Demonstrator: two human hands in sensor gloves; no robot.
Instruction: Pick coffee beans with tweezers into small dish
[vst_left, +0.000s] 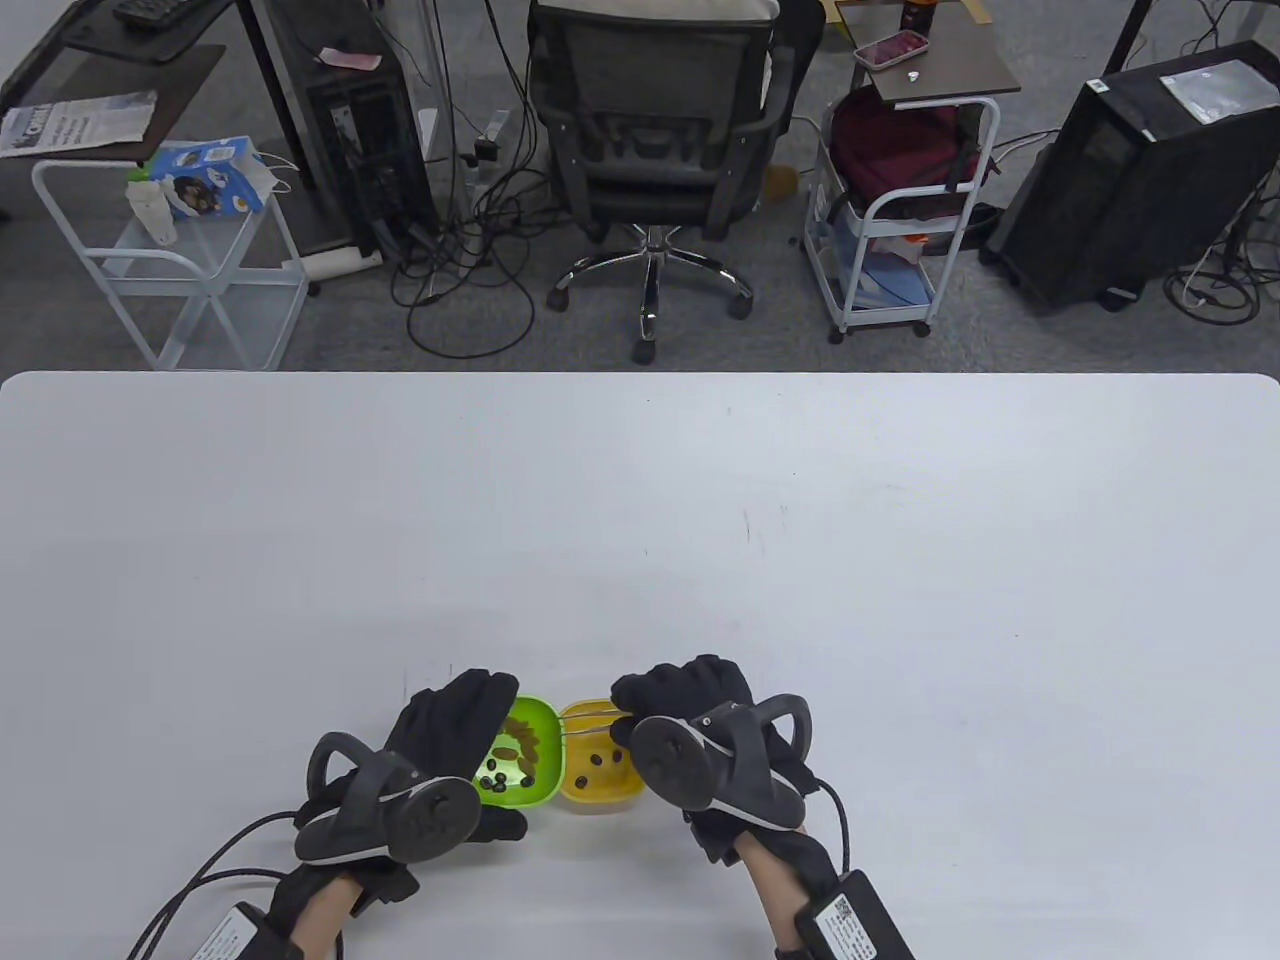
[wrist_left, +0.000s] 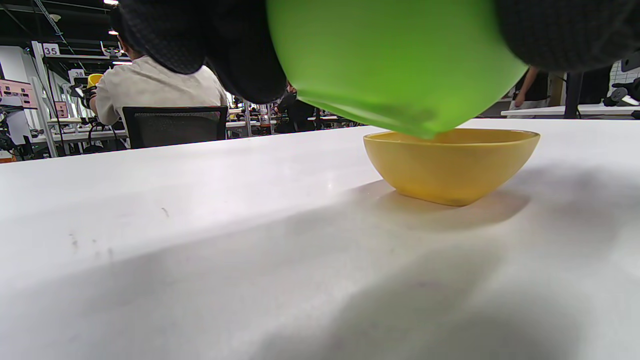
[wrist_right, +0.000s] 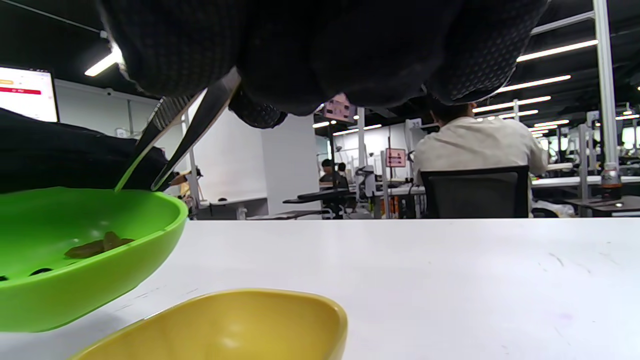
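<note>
My left hand (vst_left: 455, 725) grips a green dish (vst_left: 535, 790) and holds it tilted, lifted off the table; in the left wrist view the green dish (wrist_left: 395, 65) hangs above the table between my fingers (wrist_left: 240, 55). It holds brown and dark coffee beans (vst_left: 520, 748), also seen in the right wrist view (wrist_right: 97, 246). A yellow dish (vst_left: 590, 795) stands beside it on the table with a few dark beans (vst_left: 600, 760). My right hand (vst_left: 660, 700) holds metal tweezers (wrist_right: 177, 132); their tips are apart over the green dish's far rim, with no bean visible between them.
The white table (vst_left: 700, 520) stretches far and to both sides. An office chair (vst_left: 650, 150), carts and computer towers stand beyond the far edge. Cables trail from both wrists at the near edge.
</note>
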